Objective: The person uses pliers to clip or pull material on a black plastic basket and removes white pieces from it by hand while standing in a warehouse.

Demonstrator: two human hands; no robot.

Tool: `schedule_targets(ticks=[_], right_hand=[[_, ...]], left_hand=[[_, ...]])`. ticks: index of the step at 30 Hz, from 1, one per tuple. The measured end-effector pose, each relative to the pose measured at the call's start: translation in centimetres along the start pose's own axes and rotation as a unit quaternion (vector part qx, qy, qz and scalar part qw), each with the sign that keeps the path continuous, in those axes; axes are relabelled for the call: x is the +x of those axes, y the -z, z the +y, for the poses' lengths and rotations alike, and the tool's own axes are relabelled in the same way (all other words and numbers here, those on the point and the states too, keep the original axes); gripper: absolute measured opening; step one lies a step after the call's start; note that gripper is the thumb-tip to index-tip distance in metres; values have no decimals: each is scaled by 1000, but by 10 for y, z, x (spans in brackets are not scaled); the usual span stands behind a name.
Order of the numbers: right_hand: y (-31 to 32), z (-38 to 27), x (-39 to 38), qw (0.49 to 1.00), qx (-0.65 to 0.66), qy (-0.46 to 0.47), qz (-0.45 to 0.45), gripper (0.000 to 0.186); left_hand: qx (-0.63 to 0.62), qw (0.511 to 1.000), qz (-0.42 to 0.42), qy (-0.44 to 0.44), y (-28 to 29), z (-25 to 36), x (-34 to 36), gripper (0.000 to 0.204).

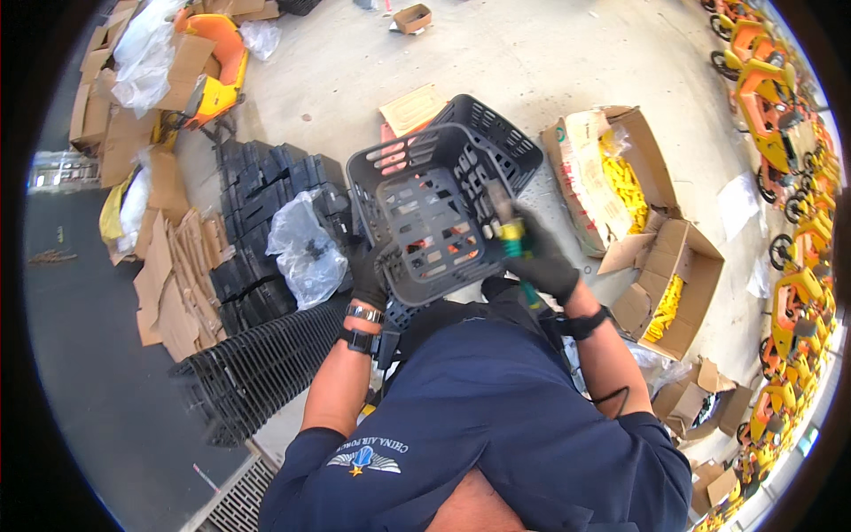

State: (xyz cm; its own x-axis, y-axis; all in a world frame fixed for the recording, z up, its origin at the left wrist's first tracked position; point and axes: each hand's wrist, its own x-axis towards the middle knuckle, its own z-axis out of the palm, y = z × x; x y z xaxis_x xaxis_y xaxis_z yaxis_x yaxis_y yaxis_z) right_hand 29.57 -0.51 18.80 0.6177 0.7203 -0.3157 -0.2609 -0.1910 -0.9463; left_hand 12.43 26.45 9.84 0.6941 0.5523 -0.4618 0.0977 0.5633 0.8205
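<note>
Head view shows your gloved left hand point(368, 275) with its grip closed on the lower left rim of the dark plastic basket point(434, 208), held tipped in front of your chest. Your gloved right hand point(542, 257) grips a green-handled screwdriver point(516, 248) against the basket's right side. Beyond lie open cardboard boxes point(620, 191) of yellow parts on the concrete floor point(532, 53).

Open brown cartons point(620, 177) of yellow parts, right.

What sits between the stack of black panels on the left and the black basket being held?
In the head view, a crumpled clear plastic bag lies between the black panels and the black basket.
</note>
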Motion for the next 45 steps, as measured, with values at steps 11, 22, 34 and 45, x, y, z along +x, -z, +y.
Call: schedule_targets(ticks=[11, 22, 34, 45], right_hand=[[152, 73, -52, 962, -39, -75, 261, 77], [147, 101, -81, 945, 172, -218, 172, 66], [90, 146, -38, 874, 224, -424, -83, 61], [-27, 213, -29, 864, -27, -488, -122, 67]], left_hand=[[73, 997, -9, 5, -130, 6, 49, 20], [562, 758, -72, -323, -81, -89, 41, 25], [505, 828, 28, 241, 70, -137, -123, 50], [534, 770, 198, 286, 253, -300, -165, 33]])
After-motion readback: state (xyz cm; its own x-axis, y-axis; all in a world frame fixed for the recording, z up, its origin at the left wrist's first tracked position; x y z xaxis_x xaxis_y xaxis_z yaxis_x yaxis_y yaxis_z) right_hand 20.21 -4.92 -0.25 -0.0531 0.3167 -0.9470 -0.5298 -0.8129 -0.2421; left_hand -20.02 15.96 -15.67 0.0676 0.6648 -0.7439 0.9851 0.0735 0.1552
